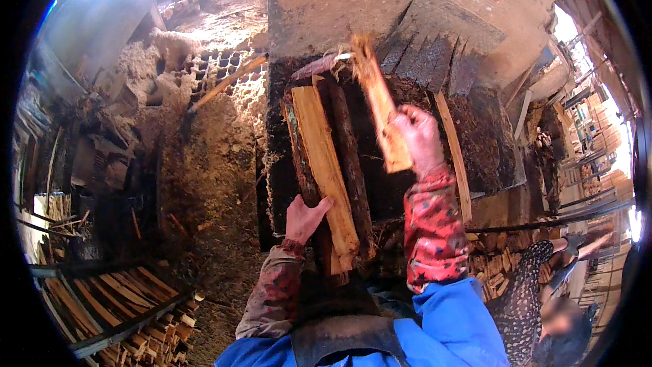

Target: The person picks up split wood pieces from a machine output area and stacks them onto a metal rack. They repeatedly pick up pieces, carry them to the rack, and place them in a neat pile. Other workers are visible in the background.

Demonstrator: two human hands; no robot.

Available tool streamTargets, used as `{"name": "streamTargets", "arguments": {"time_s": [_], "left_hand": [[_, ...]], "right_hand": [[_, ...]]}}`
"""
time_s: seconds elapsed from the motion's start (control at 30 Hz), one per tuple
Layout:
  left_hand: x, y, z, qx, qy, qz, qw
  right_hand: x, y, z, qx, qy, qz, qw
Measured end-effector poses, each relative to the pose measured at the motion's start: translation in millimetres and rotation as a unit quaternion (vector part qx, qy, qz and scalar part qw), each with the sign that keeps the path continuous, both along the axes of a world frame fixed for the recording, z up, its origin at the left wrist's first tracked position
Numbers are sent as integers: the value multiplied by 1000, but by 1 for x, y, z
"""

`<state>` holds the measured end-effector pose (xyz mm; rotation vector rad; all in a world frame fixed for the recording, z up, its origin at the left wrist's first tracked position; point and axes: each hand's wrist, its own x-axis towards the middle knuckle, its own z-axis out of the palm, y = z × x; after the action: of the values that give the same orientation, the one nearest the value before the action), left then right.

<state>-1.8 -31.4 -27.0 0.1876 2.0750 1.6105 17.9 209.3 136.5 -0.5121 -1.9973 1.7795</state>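
Gripping a splintered strip of wood (pixel 377 102) in the right hand (pixel 418 137), fingers closed around its lower end, raised above the dark desk (pixel 489 143). Pressing the left hand (pixel 305 218), fingers curled, against the near end of a pale plank (pixel 324 163) lying lengthwise beside a dark log (pixel 348 156). Stacked split sticks (pixel 102 292) lying lower left.

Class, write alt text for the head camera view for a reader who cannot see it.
A person's right hand lifts a splintered strip of wood while the left hand grips a pale plank on a dark, debris-covered bench. Cut wood strips lie stacked at lower left.
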Motion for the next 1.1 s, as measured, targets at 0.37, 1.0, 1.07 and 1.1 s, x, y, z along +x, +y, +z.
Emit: {"name": "streamTargets", "arguments": {"time_s": [0.37,1.0,1.07,1.1], "left_hand": [[3,1,0,62,-27,13,998],[2,1,-12,34,2,5,999],[0,-6,-41,44,9,22,999],[0,-9,-52,34,7,26,999]], "right_hand": [[115,-74,-113,167,-180,19,969],[260,181,-163,233,-330,-243,882],[239,164,-137,192,-311,-212,906],[227,154,-125,210,-322,-188,904]]}}
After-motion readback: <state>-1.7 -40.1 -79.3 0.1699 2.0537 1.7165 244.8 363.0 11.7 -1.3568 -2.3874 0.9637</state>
